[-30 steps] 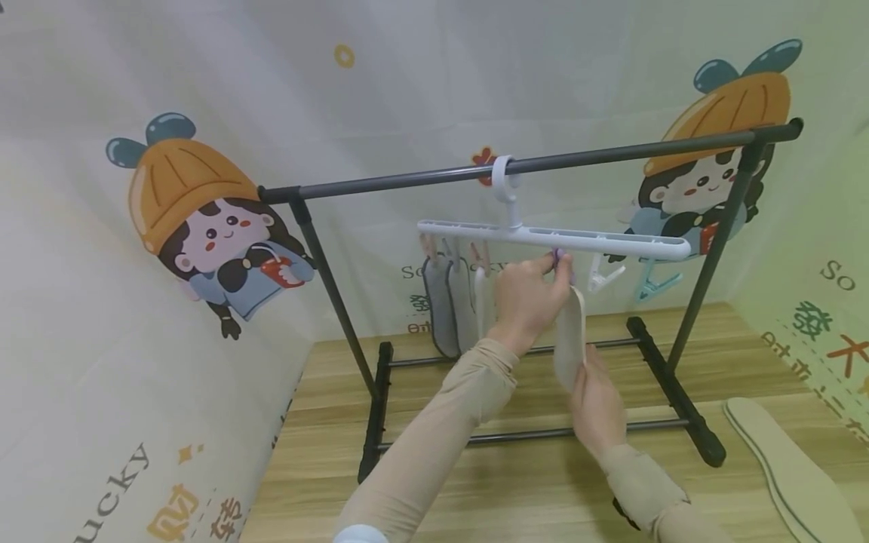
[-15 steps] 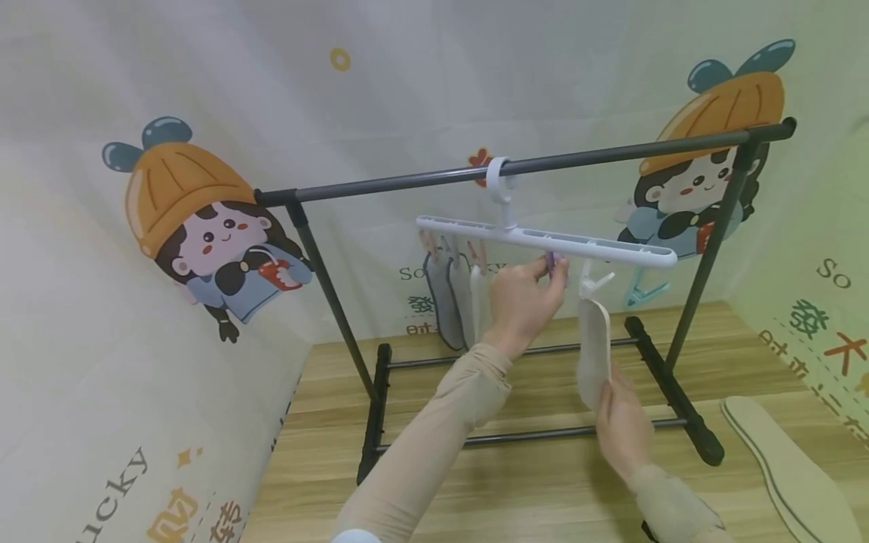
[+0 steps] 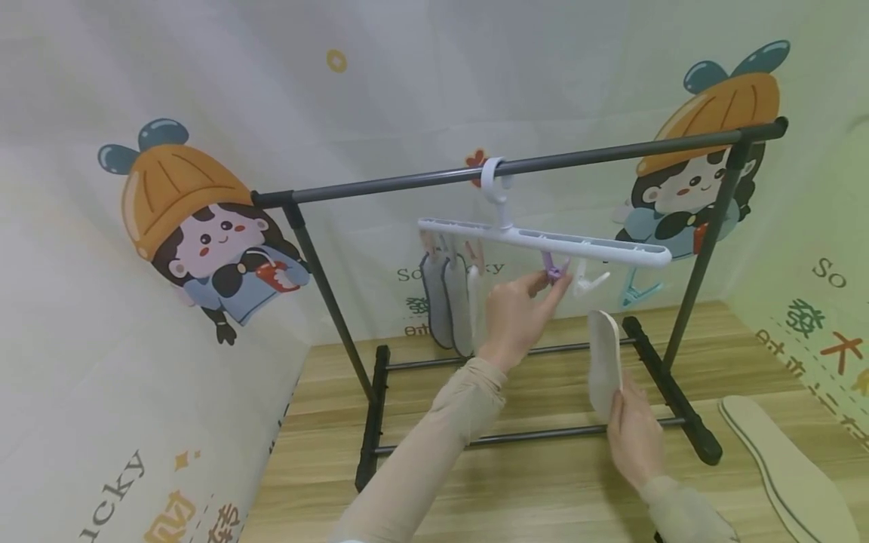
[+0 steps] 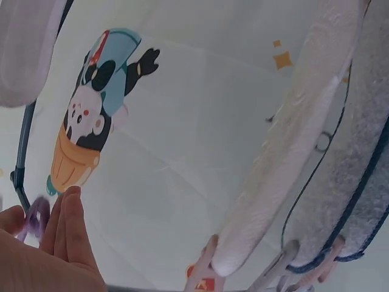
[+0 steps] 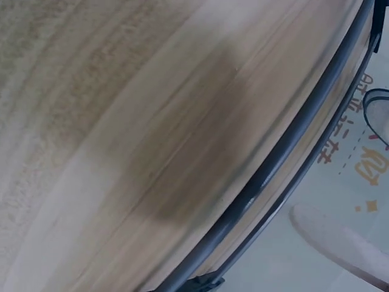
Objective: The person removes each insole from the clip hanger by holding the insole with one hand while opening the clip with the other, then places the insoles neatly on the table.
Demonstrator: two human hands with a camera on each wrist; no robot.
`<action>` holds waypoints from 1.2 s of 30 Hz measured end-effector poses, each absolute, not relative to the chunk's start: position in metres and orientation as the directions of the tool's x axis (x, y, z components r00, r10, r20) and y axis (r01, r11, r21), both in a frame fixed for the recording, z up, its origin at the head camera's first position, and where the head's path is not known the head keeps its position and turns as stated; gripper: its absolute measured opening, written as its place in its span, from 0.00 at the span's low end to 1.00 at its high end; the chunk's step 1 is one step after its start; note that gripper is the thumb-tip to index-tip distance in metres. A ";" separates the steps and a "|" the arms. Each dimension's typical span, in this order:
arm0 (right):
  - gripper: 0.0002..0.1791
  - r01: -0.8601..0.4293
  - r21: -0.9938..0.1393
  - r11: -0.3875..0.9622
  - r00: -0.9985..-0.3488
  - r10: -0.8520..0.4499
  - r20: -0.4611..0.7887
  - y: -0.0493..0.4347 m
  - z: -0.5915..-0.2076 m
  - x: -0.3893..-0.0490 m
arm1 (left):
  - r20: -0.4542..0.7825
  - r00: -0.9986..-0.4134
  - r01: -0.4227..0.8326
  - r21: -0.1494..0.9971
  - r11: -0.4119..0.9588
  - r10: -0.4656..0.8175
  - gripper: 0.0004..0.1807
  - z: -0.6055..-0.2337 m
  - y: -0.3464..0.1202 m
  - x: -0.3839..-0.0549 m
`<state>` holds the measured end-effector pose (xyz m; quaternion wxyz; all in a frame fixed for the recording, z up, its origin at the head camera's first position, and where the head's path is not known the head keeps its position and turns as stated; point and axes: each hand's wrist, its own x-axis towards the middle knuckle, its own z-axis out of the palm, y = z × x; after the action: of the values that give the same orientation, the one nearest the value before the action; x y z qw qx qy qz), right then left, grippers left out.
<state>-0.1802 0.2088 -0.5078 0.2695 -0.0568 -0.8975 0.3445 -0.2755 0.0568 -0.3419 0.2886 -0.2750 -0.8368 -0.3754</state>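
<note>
My left hand (image 3: pixel 516 317) pinches a purple clip (image 3: pixel 557 270) under the white hanger (image 3: pixel 577 244). The left wrist view shows that clip (image 4: pixel 37 219) between thumb and fingers. Lower and to the right, my right hand (image 3: pixel 634 437) grips a pale insole (image 3: pixel 603 362) by its lower end. This insole stands upright, its top a little below a white clip (image 3: pixel 589 280). On the hanger's left half hang grey insoles (image 3: pixel 437 302) and a white insole (image 4: pixel 285 146), each held by a clip. The right hand is out of sight in the right wrist view.
A dark metal rack (image 3: pixel 394 181) carries the hanger on its top bar. A teal clip (image 3: pixel 640 288) hangs near the hanger's right end. On the wooden surface (image 3: pixel 536 490), beige insoles (image 3: pixel 790 467) lie stacked at the right. Printed cloth (image 3: pixel 380 113) stands behind.
The right hand has drawn the pale insole down and rightward, away from the purple clip. The left hand stays at that clip, which now shows more of itself.
</note>
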 end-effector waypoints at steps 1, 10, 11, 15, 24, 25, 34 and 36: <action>0.23 -0.081 -0.648 0.758 -0.852 0.285 0.440 0.209 -0.509 -0.179 | 0.673 -0.697 0.669 0.487 0.561 0.246 0.18 -0.346 0.057 -0.274; 0.21 -0.083 -0.650 0.755 -0.831 0.308 0.464 0.213 -0.513 -0.176 | 0.621 -0.742 0.650 0.571 0.501 0.254 0.21 -0.372 0.053 -0.259; 0.21 -0.087 -0.653 0.752 -0.818 0.320 0.478 0.213 -0.513 -0.176 | 0.626 -0.738 0.653 0.567 0.502 0.252 0.21 -0.373 0.053 -0.257; 0.15 -0.145 -0.663 0.734 -0.746 0.359 0.561 0.217 -0.516 -0.175 | 0.647 -0.724 0.663 0.555 0.502 0.241 0.19 -0.379 0.050 -0.254; 0.12 -0.125 -0.681 0.721 -0.706 0.418 0.572 0.231 -0.516 -0.176 | 0.620 -0.754 0.626 0.577 0.525 0.219 0.20 -0.388 0.039 -0.251; 0.12 -0.106 -0.686 0.720 -0.709 0.428 0.560 0.232 -0.516 -0.175 | 0.614 -0.759 0.620 0.579 0.530 0.217 0.21 -0.388 0.038 -0.251; 0.17 0.009 -0.714 0.700 -0.731 0.492 0.473 0.254 -0.510 -0.167 | 0.558 -0.801 0.573 0.611 0.547 0.216 0.22 -0.388 0.030 -0.250; 0.17 0.021 -0.726 0.687 -0.721 0.514 0.465 0.261 -0.509 -0.166 | 0.551 -0.807 0.566 0.621 0.542 0.211 0.22 -0.388 0.028 -0.249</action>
<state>-0.1655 0.2611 -0.5092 0.3392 -0.1565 -0.8535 0.3633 -0.2492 0.0284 -0.3883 0.2108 -0.2280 -0.8524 -0.4208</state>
